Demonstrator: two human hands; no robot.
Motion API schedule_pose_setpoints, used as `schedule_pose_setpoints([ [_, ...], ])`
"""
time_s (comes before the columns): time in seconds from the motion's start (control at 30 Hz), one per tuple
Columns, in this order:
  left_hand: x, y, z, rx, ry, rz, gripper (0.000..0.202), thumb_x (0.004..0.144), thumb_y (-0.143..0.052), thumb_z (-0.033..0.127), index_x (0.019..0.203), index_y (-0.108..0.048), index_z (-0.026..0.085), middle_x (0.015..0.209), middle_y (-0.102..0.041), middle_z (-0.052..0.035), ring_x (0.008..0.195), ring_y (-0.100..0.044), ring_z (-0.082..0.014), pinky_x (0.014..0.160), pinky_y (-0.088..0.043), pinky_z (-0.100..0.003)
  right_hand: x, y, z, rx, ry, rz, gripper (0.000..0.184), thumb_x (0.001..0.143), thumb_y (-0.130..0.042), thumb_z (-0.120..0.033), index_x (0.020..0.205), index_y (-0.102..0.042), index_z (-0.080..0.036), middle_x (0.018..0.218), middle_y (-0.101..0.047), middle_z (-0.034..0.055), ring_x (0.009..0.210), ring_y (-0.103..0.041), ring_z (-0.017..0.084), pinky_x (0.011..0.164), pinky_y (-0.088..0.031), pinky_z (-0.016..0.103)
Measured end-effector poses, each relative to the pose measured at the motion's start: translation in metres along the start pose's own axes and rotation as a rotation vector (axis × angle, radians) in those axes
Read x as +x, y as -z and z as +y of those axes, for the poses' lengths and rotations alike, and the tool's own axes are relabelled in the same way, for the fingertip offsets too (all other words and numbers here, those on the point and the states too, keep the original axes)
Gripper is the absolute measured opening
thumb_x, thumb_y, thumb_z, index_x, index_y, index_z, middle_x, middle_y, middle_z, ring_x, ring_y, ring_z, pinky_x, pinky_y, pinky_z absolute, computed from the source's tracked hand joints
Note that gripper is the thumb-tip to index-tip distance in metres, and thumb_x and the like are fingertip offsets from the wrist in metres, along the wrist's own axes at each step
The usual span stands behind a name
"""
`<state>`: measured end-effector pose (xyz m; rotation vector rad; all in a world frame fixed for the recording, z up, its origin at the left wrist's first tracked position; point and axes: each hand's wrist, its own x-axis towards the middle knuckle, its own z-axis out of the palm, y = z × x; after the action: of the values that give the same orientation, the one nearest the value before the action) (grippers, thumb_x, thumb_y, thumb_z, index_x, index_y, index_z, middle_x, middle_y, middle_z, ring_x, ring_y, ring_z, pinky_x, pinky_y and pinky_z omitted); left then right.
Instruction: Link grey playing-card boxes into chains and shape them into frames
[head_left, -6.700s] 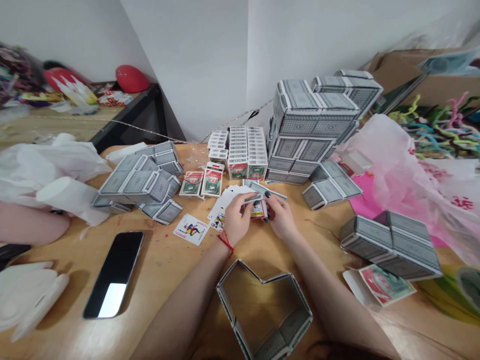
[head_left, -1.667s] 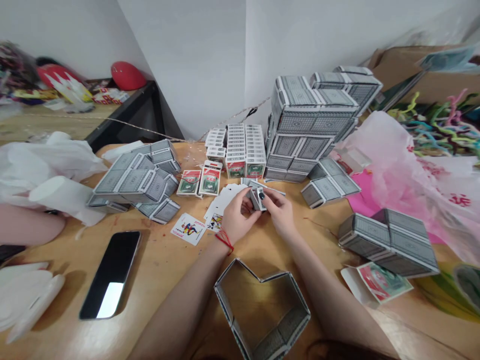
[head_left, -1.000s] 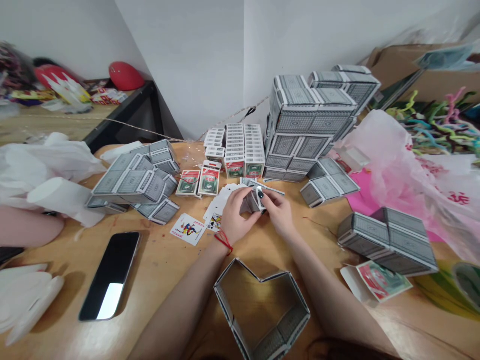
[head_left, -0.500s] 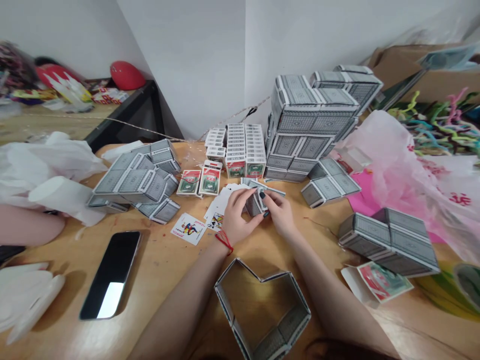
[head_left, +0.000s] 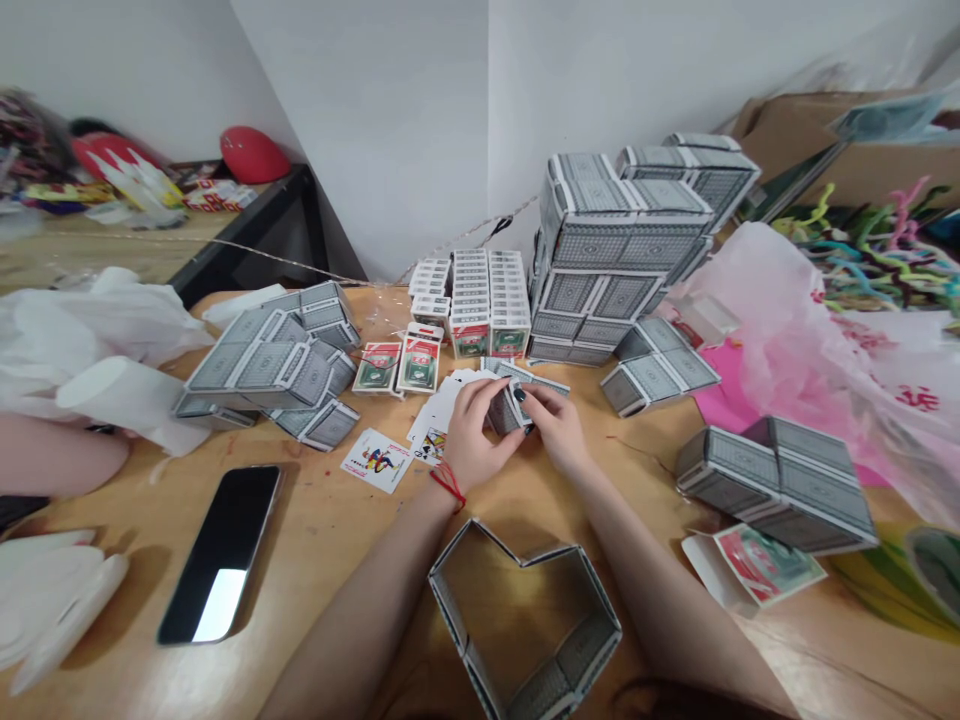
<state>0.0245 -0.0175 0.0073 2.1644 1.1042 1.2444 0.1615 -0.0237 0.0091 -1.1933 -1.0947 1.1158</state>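
Note:
Both hands meet over the middle of the wooden table (head_left: 322, 540). My left hand (head_left: 471, 435), with a red string at the wrist, and my right hand (head_left: 556, 430) pinch a small folded piece of grey-backed playing cards (head_left: 507, 408) between their fingertips. Loose cards (head_left: 442, 405) lie fanned beneath and to the left of the hands, and a joker card (head_left: 381, 460) lies face up farther left. Close to me stands a heart-shaped frame of folded cards (head_left: 525, 620).
A tall block of folded cards (head_left: 622, 250) stands at the back, with card boxes (head_left: 480, 300) beside it and more folded blocks left (head_left: 270, 365) and right (head_left: 780, 480). A phone (head_left: 221, 550) lies at left. Another person's arm (head_left: 52, 455) rests at the left edge.
The hands first held a face-up card over the pile; since then they have folded and turned a small grey-backed piece between the fingertips, staying in the same spot.

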Motion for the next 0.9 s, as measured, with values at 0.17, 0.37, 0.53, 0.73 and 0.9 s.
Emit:
schedule_pose_setpoints([
  [0.17,0.0002,-0.0002,0.0001,0.002,-0.001,-0.006,0.056,0.068,-0.063,0.022,0.121,-0.044,0.018,0.115,-0.049,-0.0098,0.109,-0.047,-0.0223,0.096,-0.04,-0.04,-0.0005,0.0001,-0.0013,-0.007,-0.004,0.001,0.029,0.071,-0.06,-0.041,0.088,-0.066,-0.018,0.086,-0.068,0.0037,0.078,-0.06,0.019,0.072,-0.045,0.03],
  [0.37,0.0001,0.0002,0.0011,-0.007,-0.001,-0.016,0.057,0.067,-0.062,0.02,0.122,-0.044,0.019,0.115,-0.049,-0.0099,0.11,-0.047,-0.0235,0.096,-0.04,-0.042,-0.0003,0.0009,0.0003,-0.01,-0.024,-0.004,0.03,0.073,-0.059,-0.042,0.089,-0.067,-0.018,0.086,-0.068,0.0035,0.079,-0.06,0.019,0.071,-0.045,0.029],
  [0.53,-0.0001,-0.0001,0.0014,-0.006,-0.004,-0.011,0.058,0.068,-0.061,0.02,0.123,-0.043,0.02,0.116,-0.049,-0.0098,0.11,-0.047,-0.0238,0.096,-0.04,-0.043,0.0004,0.001,0.0018,-0.008,-0.037,-0.013,0.031,0.074,-0.058,-0.043,0.09,-0.067,-0.017,0.085,-0.069,0.0036,0.08,-0.06,0.019,0.072,-0.045,0.029],
  [0.73,-0.0013,0.0001,-0.0004,-0.02,-0.004,-0.01,0.058,0.071,-0.063,0.026,0.125,-0.042,0.02,0.116,-0.049,-0.0098,0.11,-0.047,-0.0225,0.096,-0.041,-0.041,0.0007,0.0015,0.0027,-0.016,-0.031,-0.039,0.032,0.074,-0.058,-0.042,0.091,-0.066,-0.017,0.09,-0.068,0.0048,0.081,-0.059,0.019,0.073,-0.046,0.029],
  [0.9,-0.0012,-0.0004,-0.002,-0.008,-0.012,-0.012,0.057,0.073,-0.064,0.034,0.125,-0.043,0.021,0.115,-0.05,-0.0097,0.109,-0.047,-0.0224,0.094,-0.042,-0.041,-0.0002,0.0009,0.0001,-0.037,-0.015,-0.01,0.031,0.073,-0.058,-0.042,0.089,-0.066,-0.017,0.087,-0.068,0.0045,0.079,-0.06,0.018,0.072,-0.046,0.029],
])
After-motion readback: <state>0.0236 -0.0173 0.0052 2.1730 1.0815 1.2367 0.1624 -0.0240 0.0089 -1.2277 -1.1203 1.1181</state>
